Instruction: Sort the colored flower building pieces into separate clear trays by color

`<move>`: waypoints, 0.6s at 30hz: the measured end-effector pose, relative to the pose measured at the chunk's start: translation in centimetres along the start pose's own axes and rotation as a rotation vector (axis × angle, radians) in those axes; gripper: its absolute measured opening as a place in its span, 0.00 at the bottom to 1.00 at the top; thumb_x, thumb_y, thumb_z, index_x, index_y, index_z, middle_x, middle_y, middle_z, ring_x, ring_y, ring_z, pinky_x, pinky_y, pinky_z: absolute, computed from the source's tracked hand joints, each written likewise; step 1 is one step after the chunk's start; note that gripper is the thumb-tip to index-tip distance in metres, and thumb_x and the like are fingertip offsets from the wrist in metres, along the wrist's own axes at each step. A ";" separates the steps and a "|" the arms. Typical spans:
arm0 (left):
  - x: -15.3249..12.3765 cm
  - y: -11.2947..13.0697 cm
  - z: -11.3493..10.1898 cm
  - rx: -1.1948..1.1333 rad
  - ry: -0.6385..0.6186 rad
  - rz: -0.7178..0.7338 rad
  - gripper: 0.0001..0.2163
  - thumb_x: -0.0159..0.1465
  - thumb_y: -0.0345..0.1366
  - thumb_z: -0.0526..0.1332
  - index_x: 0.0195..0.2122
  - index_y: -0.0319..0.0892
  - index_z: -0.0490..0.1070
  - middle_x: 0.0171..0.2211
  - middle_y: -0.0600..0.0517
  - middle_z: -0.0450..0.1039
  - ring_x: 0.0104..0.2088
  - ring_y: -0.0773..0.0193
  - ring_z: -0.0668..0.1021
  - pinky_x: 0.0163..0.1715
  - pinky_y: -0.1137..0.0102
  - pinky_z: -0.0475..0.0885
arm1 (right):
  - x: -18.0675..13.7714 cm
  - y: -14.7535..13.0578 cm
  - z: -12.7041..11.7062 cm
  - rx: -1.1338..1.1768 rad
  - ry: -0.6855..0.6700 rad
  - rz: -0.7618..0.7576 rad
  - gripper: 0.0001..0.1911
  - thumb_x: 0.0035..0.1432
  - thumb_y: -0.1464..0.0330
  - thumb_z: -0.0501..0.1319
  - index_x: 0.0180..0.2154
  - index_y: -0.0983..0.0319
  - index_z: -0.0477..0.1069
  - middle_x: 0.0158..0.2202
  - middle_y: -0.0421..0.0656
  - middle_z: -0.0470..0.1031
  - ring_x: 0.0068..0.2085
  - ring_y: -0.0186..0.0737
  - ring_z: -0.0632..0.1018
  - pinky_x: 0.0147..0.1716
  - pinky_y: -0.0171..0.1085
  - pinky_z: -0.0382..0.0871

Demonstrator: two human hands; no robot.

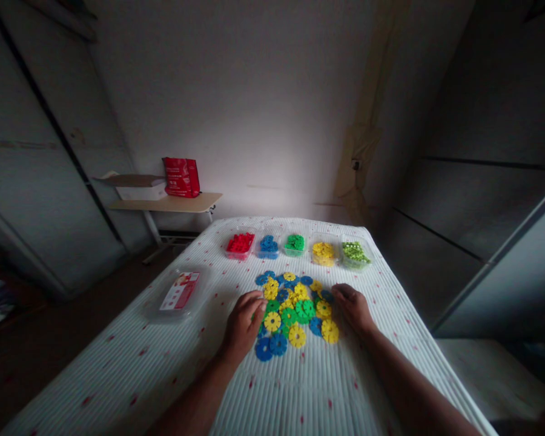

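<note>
Looked dim and grey overall, brightest on the middle of the wall (272, 133), darkening heavily toward the corners. Laid soft, faint shadows across the tablecloth (236, 393). Glinted weakly on the clear plastic box (175, 297). Left the notched discs (301, 310) vivid but slightly soft. Stretched visibly toward the edges.

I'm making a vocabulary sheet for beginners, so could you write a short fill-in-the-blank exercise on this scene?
1. The loose, notched plastic discs between the left hand and the right hand are blue, green and ____.
2. Between the clear plastic tub of red pieces and the clear plastic tub of bright-green pieces stands one of ____ pieces.
3. The shiny, white-printed bag is ____.

Missing words: yellow; blue; red.
</note>
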State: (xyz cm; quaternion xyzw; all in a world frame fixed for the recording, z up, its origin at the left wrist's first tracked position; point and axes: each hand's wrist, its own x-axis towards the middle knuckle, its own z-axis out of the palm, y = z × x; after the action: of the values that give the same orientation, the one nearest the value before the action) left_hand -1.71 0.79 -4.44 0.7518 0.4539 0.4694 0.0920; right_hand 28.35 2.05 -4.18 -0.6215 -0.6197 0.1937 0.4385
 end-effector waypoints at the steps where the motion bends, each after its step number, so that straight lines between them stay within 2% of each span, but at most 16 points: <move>1: 0.2 -0.3 -0.2 -0.001 0.028 -0.018 0.12 0.62 0.36 0.51 0.35 0.42 0.74 0.40 0.46 0.72 0.43 0.61 0.74 0.46 0.66 0.69 | 0.0 0.1 0.2 -0.046 -0.011 -0.004 0.20 0.52 0.56 0.53 0.35 0.65 0.73 0.34 0.48 0.77 0.35 0.43 0.75 0.35 0.38 0.69; 5: 0.6 -1.4 -0.4 -0.059 0.129 -0.129 0.12 0.61 0.39 0.52 0.32 0.41 0.73 0.35 0.47 0.73 0.39 0.61 0.75 0.43 0.66 0.70 | -0.1 -0.2 0.8 -0.237 -0.032 -0.068 0.19 0.50 0.60 0.57 0.41 0.63 0.73 0.40 0.49 0.76 0.39 0.43 0.75 0.41 0.39 0.68; 8: 0.5 -2.1 -0.2 -0.127 0.171 -0.224 0.11 0.59 0.40 0.54 0.31 0.41 0.73 0.33 0.48 0.74 0.37 0.61 0.75 0.41 0.67 0.71 | 0.0 -0.3 1.0 -0.273 -0.060 -0.122 0.18 0.50 0.63 0.58 0.42 0.62 0.73 0.41 0.49 0.75 0.42 0.43 0.75 0.44 0.40 0.66; 11: 0.4 -2.7 0.1 -0.188 0.167 -0.291 0.11 0.58 0.41 0.55 0.31 0.41 0.73 0.33 0.48 0.74 0.37 0.61 0.76 0.40 0.67 0.71 | 0.5 0.4 0.9 -0.231 -0.078 -0.067 0.19 0.47 0.65 0.59 0.42 0.63 0.73 0.40 0.48 0.76 0.40 0.43 0.76 0.41 0.38 0.68; 14: 0.3 -3.1 0.4 -0.249 0.165 -0.347 0.11 0.57 0.42 0.56 0.32 0.40 0.73 0.34 0.48 0.74 0.37 0.60 0.76 0.40 0.67 0.71 | 1.3 1.2 0.6 -0.114 -0.092 0.007 0.22 0.45 0.64 0.61 0.44 0.63 0.72 0.36 0.46 0.76 0.34 0.39 0.76 0.34 0.35 0.69; 18: 0.3 -3.7 0.6 -0.316 0.162 -0.417 0.12 0.56 0.43 0.57 0.32 0.40 0.73 0.34 0.47 0.75 0.37 0.60 0.76 0.39 0.68 0.71 | 2.8 0.9 0.6 -0.064 -0.041 -0.038 0.22 0.45 0.61 0.61 0.42 0.65 0.72 0.35 0.46 0.75 0.27 0.35 0.73 0.29 0.35 0.68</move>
State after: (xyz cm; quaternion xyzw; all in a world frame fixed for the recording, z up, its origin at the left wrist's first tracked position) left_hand -3.39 3.29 -6.66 0.5785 0.5258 0.5640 0.2660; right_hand 28.84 5.06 -4.36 -0.6193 -0.6459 0.1780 0.4093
